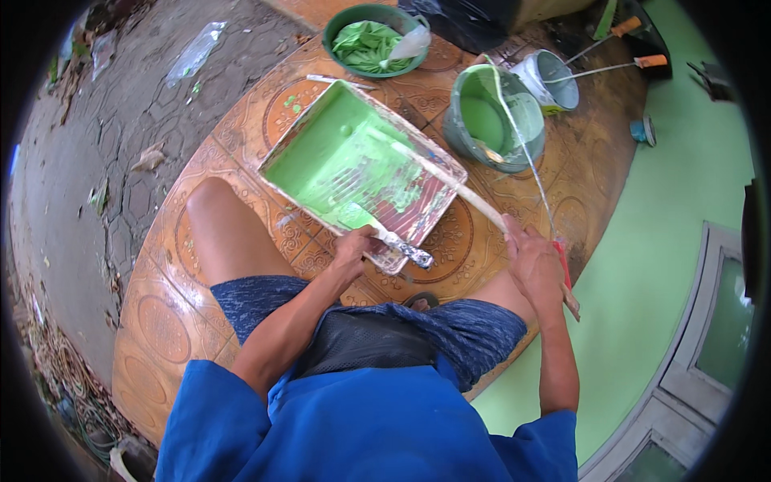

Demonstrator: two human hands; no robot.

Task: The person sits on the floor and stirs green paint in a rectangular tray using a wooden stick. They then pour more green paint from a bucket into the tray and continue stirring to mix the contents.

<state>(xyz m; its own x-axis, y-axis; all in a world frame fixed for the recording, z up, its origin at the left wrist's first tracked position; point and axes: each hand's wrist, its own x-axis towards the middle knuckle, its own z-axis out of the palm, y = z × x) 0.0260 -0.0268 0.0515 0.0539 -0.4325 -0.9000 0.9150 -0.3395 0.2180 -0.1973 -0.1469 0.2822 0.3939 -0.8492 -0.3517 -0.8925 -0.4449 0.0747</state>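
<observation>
My right hand is closed around a long pale wooden stick, whose far end lies over the green paint in the tray. Beside that hand a red handle shows partly hidden, with a paint-spattered rod running from it to the bucket. My left hand is closed at the near edge of the paint tray, around a flat paint-smeared tool like a scraper or brush; its exact kind is unclear. Light green paint fills the tray's far side, and its near right part shows a streaked reddish bottom.
A bucket of green paint stands right of the tray, near a smaller white bucket. Two orange-handled rods rest there. A green basin holds green plastic. Patterned tiles lie under me; a green wall rises right.
</observation>
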